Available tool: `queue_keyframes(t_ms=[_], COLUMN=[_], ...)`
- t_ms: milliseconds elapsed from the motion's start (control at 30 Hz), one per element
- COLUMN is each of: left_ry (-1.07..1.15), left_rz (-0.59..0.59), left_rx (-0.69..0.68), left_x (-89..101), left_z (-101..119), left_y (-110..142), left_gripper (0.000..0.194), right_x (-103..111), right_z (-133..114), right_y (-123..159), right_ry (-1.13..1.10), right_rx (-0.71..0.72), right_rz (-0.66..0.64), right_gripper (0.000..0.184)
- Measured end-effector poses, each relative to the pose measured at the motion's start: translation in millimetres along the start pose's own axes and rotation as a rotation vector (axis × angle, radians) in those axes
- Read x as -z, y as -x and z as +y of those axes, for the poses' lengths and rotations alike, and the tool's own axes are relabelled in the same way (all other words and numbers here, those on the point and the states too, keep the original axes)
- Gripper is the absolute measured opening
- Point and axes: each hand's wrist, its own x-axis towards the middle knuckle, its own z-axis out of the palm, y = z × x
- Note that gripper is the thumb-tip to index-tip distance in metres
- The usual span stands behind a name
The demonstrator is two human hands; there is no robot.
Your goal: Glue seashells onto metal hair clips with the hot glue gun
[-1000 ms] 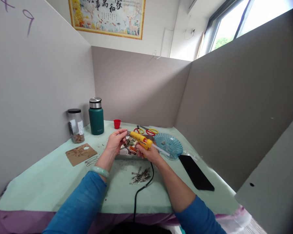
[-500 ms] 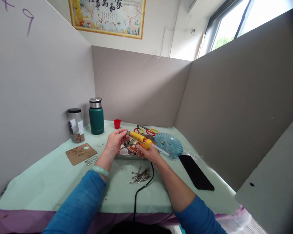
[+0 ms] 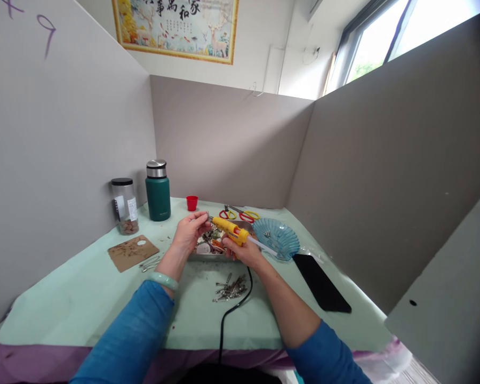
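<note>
My right hand point(image 3: 242, 252) is closed around the handle of a yellow hot glue gun point(image 3: 230, 229), with a pale glue stick point(image 3: 266, 247) poking out of its back end. The gun's nozzle points left, toward the fingertips of my left hand point(image 3: 190, 232). Those fingers are pinched together at the nozzle; whatever they hold is too small to make out. Below both hands lies a metal tray point(image 3: 212, 257) of mixed small pieces, partly hidden by them. A pile of small metal clips point(image 3: 231, 289) rests on the cloth nearer me, beside the gun's black cord point(image 3: 228, 312).
A blue scalloped dish point(image 3: 282, 237) and a black flat slab point(image 3: 322, 282) lie to the right. Scissors point(image 3: 246, 216) and a red cup point(image 3: 191, 203) are behind the tray. On the left stand a green flask point(image 3: 158, 194), a jar point(image 3: 125, 208) and a stained cardboard piece point(image 3: 130, 253). Partitions enclose the table.
The glue gun's nozzle has shifted very slightly at my left fingertips. Otherwise both hands and everything on the table hold the same positions.
</note>
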Motion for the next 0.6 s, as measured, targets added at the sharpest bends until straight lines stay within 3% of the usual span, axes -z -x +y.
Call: queue_keyframes(t_ms=[600], left_ry=[-0.011], left_rz=[-0.024], left_rx=[0.018], left_x=[-2.5], left_z=[1.9], left_y=[3.7], left_gripper=[0.024], right_x=[-0.6], right_z=[5.5], right_y=[-2.1], right_ry=[-0.061], right_rx=[-0.007], right_rz=[0.021], right_gripper=[0.032])
